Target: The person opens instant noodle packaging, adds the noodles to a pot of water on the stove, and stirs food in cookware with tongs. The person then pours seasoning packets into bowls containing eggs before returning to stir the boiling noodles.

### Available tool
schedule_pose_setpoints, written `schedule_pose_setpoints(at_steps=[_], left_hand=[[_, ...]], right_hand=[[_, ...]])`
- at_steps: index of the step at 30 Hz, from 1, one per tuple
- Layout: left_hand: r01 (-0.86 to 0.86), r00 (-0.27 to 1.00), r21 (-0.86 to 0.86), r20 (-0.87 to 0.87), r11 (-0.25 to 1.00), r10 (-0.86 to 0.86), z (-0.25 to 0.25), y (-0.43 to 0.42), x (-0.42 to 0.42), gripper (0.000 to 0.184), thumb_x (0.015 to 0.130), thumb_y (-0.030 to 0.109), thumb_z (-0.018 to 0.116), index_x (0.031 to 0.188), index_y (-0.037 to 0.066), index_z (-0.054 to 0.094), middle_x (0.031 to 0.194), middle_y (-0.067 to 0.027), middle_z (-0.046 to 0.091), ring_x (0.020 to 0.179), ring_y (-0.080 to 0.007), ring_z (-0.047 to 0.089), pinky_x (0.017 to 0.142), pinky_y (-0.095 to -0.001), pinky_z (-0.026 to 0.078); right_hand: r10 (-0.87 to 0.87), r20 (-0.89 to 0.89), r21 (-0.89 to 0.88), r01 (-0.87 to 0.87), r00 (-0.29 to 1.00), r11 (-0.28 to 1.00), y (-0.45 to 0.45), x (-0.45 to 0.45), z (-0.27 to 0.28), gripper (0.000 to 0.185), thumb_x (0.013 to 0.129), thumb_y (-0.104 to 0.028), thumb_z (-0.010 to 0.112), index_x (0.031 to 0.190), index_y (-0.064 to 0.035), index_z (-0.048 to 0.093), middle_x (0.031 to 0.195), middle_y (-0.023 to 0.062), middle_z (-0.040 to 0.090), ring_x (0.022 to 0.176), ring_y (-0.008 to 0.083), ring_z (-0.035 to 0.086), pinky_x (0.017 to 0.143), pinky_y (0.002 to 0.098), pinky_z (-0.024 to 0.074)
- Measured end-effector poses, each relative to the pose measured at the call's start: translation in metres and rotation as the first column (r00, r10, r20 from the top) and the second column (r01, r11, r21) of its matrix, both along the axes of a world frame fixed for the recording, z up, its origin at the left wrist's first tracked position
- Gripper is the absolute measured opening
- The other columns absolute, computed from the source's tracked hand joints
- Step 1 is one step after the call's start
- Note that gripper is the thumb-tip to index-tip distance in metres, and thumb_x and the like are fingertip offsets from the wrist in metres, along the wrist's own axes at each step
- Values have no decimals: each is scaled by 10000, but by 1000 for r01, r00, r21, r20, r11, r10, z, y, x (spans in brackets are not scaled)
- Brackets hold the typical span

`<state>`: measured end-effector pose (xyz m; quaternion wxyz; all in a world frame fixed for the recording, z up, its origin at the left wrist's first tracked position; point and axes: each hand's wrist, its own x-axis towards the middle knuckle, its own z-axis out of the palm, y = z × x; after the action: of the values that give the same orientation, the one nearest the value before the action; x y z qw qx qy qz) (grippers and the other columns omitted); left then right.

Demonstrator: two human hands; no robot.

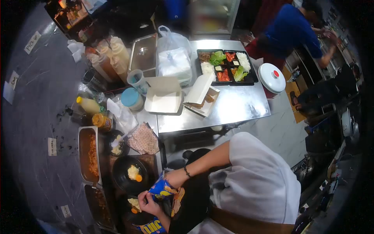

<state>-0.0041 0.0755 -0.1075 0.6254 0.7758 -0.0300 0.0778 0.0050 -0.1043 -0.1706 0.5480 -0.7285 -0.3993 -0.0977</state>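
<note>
A blue snack bag (160, 190) with yellow print is between my two hands. My right hand (176, 178), with a dark bracelet at the wrist, reaches into the bag's opening, so its fingers are hidden. Thumb and fingers of my left hand (148, 203) pinch the bag's lower edge. Just left of the bag, a black bowl (120, 180) holds a pale yellow mound and an orange slice. Another such mound (133, 203) lies beside my left hand. A second blue bag (154, 227) is below it. Brownish-pink food (177, 201) lies right of the bag.
Metal pans (82, 156) of orange-brown food line the left. Beyond stand a mustard-coloured jar (102, 122), squeeze bottles (117, 54), open cartons (163, 95) and a black compartment tray (249, 80) of food on a steel table (237, 107). A co-worker in blue (288, 31) stands at upper right.
</note>
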Motion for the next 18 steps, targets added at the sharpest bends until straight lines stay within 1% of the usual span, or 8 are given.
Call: schedule_pose_setpoints(at_steps=[1, 3, 6, 10, 12, 13, 15, 18], left_hand=[[10, 1000, 2, 4, 1000, -10, 0, -3, 2, 78, 779, 6, 617, 824, -30, 564, 811, -79, 551, 755, -157, 503, 678, -267, 425], [16, 1000, 6, 15, 1000, -16, 0, -7, 5, 79, 789, 14, 612, 825, -30, 557, 818, -73, 546, 759, -158, 496, 726, -276, 409], [-71, 995, -52, -75, 996, 67, -7, 5, 11, 75, 824, 31, 581, 862, -24, 546, 837, -57, 543, 783, -139, 495, 742, -267, 408], [-190, 981, -104, -49, 976, 185, -25, 17, 9, 95, 858, 44, 545, 934, -11, 537, 858, -57, 553, 757, -124, 510, 694, -254, 427], [-248, 968, -248, -90, 937, 233, -25, 21, 3, 107, 878, 66, 534, 959, -5, 530, 866, -64, 561, 728, -117, 523, 663, -251, 439], [-287, 957, -355, -139, 890, 254, -20, 15, -1, 106, 874, 68, 541, 952, -3, 532, 857, -65, 565, 724, -118, 529, 667, -250, 443], [-322, 947, -419, -138, 849, 291, -20, 15, -9, 96, 803, -11, 583, 895, 6, 559, 836, -52, 563, 744, -105, 535, 696, -245, 446], [-335, 941, -522, -151, 784, 302, -12, 12, -18, 91, 797, -4, 589, 877, 9, 548, 843, -79, 569, 748, -136, 548, 705, -257, 454]], right_hand=[[-2, -4, 5, 2, 1000, 1000, -10, 1, 14, 146, 646, -125, 664, 738, -49, 579, 717, 163, 593, 689, 333, 586, 593, 402, 479], [42, -263, -326, -130, 964, 937, -32, 8, 54, 138, 661, -117, 643, 744, -28, 578, 693, 182, 589, 669, 348, 584, 587, 406, 476], [27, -416, -351, -188, 909, 917, -60, 25, 112, 163, 722, -133, 571, 812, 3, 560, 762, 198, 582, 744, 376, 566, 650, 415, 459], [-150, -466, -368, -37, 872, 929, -99, 53, 153, 253, 736, -166, 616, 952, -36, 583, 822, 176, 614, 781, 336, 602, 677, 414, 475], [-215, -460, -198, 136, 862, 971, -112, 75, 135, 260, 759, -163, 623, 988, -42, 594, 818, 150, 630, 741, 292, 618, 676, 365, 482], [-246, -607, -133, 209, 756, 969, -115, 85, 125, 273, 749, -153, 649, 989, -33, 603, 787, 135, 632, 687, 216, 609, 651, 325, 479], [-438, -527, -219, 382, 728, 898, -121, 111, 113, 290, 730, -159, 684, 966, -7, 613, 727, 107, 620, 633, 124, 550, 606, 274, 458], [-380, -660, -156, 376, 648, 913, -118, 153, 44, 333, 752, -196, 684, 990, 22, 604, 714, 96, 614, 646, 136, 567, 625, 271, 462]])
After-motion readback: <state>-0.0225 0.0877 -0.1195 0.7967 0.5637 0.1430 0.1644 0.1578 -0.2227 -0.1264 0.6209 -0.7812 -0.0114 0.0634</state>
